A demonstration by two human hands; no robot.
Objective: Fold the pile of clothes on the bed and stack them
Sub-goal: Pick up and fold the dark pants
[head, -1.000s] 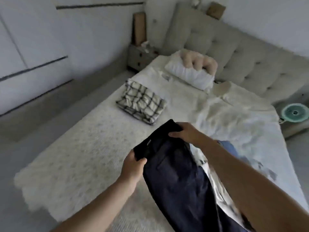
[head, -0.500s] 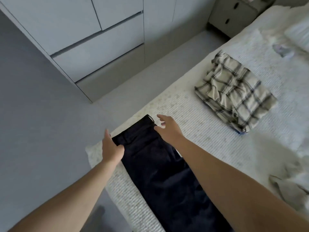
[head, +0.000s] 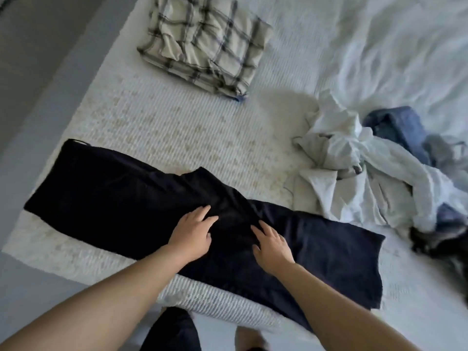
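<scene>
Dark navy trousers (head: 106,196) lie stretched out flat along the near edge of the bed (head: 177,127), waistband at the left. My left hand (head: 193,228) rests flat on their middle with fingers spread. My right hand (head: 272,245) lies flat on them just to the right, fingers straight. A folded checked garment (head: 207,41) sits farther back on the bed. An unfolded pile of pale and blue clothes (head: 359,168) lies to the right, touching the trousers' far edge.
A rumpled white duvet (head: 405,51) covers the bed's far right. Grey floor (head: 38,72) runs along the left side. The bed's near edge is directly below my arms, with my legs visible beneath it.
The view has swung right and down. My hands have moved from the waistband end to the middle of the trousers, which now lie fully spread on the bed.
</scene>
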